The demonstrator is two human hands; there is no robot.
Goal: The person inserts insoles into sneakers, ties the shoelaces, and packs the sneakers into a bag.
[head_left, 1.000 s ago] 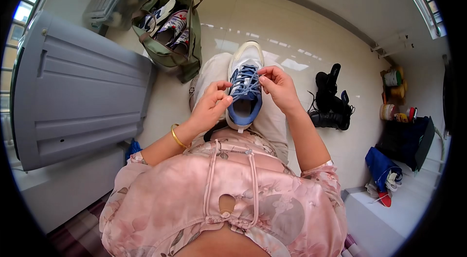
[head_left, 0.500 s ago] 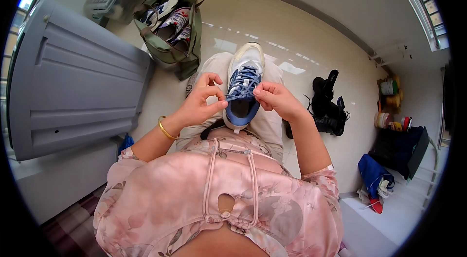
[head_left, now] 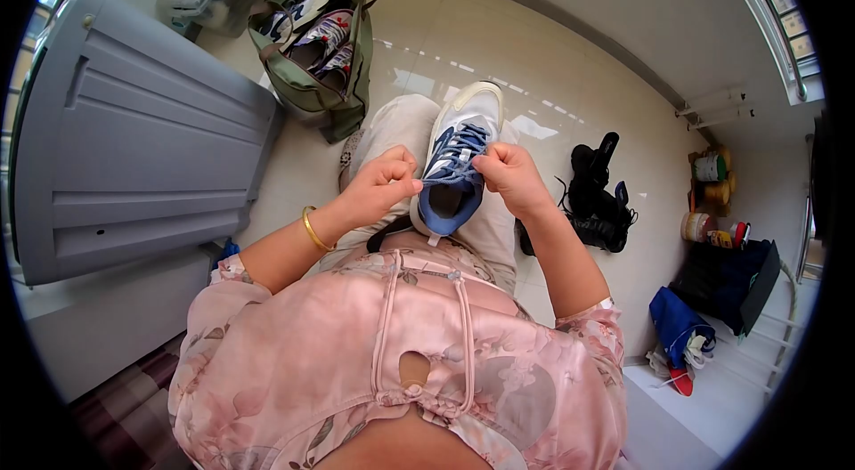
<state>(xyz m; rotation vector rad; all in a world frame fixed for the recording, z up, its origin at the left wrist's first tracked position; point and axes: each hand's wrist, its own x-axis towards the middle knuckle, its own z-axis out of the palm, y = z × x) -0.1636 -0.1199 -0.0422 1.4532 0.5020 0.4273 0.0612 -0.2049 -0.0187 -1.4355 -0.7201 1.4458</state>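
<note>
A white and blue sneaker [head_left: 452, 203] rests on my lap, toe pointing away from me. Its blue shoelace [head_left: 460, 149] runs criss-cross up the tongue. At the left of the shoe's collar, my left hand [head_left: 385, 185] is closed, thumb and finger pinching a stretch of the lace. My right hand [head_left: 512, 174] is closed at the right side of the collar, with its fingertips pinched on the lace there. The lace ends are too small to make out.
A green bag [head_left: 325, 87] full of shoes stands on the floor ahead, left of my knees. Black shoes [head_left: 598, 198] lie on the floor to the right. A grey plastic cabinet [head_left: 151, 141] takes up the left side. A blue bag [head_left: 679, 323] sits at the far right.
The sneaker has tilted, its toe swinging slightly right. My left fingers, spread before, have curled in around the lace. My right hand has shifted slightly right and up.
</note>
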